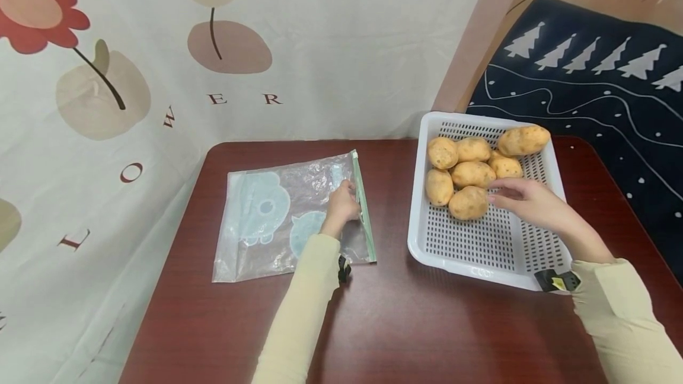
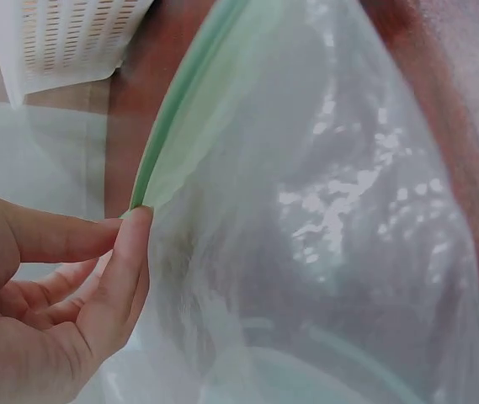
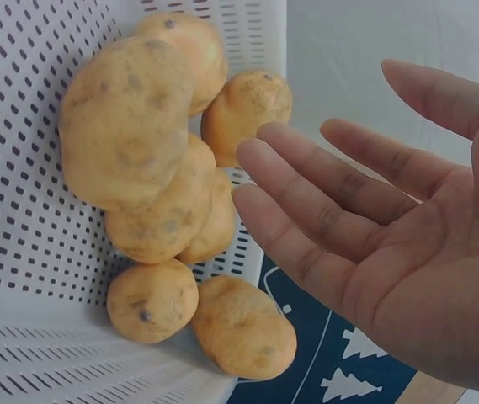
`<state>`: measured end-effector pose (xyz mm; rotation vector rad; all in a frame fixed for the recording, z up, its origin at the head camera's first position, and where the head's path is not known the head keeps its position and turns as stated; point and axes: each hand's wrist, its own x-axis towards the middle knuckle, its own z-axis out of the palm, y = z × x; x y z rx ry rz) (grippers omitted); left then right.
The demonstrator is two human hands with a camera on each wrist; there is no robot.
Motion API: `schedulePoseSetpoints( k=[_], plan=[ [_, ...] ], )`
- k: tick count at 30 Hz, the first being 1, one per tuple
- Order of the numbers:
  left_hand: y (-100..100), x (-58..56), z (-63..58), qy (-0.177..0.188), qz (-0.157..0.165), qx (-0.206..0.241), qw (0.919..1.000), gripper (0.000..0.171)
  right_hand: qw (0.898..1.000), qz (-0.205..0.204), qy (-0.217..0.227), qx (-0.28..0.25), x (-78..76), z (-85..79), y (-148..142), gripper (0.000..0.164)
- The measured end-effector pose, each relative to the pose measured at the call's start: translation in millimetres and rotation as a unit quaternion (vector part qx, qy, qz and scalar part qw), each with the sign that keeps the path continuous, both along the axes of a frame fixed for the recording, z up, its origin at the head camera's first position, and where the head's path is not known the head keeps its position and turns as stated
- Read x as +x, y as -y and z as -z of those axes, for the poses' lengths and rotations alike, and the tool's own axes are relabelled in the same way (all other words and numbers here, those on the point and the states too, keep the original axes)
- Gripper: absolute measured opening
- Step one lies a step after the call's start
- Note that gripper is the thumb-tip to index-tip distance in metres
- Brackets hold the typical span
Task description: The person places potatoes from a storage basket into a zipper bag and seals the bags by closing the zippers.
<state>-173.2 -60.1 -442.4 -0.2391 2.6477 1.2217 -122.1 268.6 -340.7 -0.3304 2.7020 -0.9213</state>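
Note:
My left hand (image 1: 341, 206) pinches the green zip edge (image 2: 159, 135) of a clear plastic zip bag (image 1: 288, 194) between thumb and fingertips. The bag lies flat on the table with pale blue animal prints, its zip edge towards the right. Over the white basket (image 1: 480, 274), my right hand (image 1: 533, 203) is held with fingers extended and nothing in its grasp. Its fingertips come close to a front potato (image 1: 468, 202). In the right wrist view the palm shows, thumb apart from the fingers, beside several yellow-brown potatoes (image 3: 125, 122).
The perforated basket stands on the right of the dark red table (image 1: 395, 313), potatoes grouped towards its back and left. A white flower-print cloth (image 1: 341, 76) hangs behind the table. Dark blue fabric with white trees (image 1: 576, 93) is at the right.

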Motion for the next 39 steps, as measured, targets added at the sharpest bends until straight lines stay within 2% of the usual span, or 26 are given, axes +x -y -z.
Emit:
schedulePoseSetpoints(
  k=[3,6,10,15,19,28,32,39],
  plan=[
    [0,0.5,-3.5,0.013,-0.003,0.048,0.9988,0.045,1.0,-0.002,-0.005,-0.005,-0.2,0.4,2,0.043],
    [2,0.9,-6.3,0.011,-0.007,0.111,0.9937,0.045,1.0,-0.004,-0.011,-0.016,-0.1,-0.2,4,0.042],
    [5,0.1,-11.7,0.004,-0.016,0.199,0.9799,0.05,0.999,-0.009,-0.029,-0.037,-0.5,-1.7,7,0.043],
    [8,-1.0,-22.2,-0.002,-0.022,0.271,0.9622,0.051,0.997,-0.011,-0.043,-0.067,-2.3,-5.2,15,0.045],
    [8,0.6,-33.0,-0.007,-0.023,0.292,0.9562,0.051,0.994,-0.022,-0.052,-0.089,-5.1,-7.4,25,0.045],
    [4,4.8,-51.0,-0.018,-0.017,0.293,0.9557,0.05,0.991,-0.027,-0.043,-0.122,-10.7,-21.5,46,0.048],
    [3,6.6,-56.5,-0.022,-0.016,0.297,0.9546,0.049,0.984,-0.041,-0.048,-0.168,-14.8,-28.0,57,0.045],
    [4,8.9,-70.7,-0.032,0.001,0.299,0.9537,0.047,0.968,-0.05,-0.01,-0.246,-24.2,-33.4,77,0.041]
  ],
)
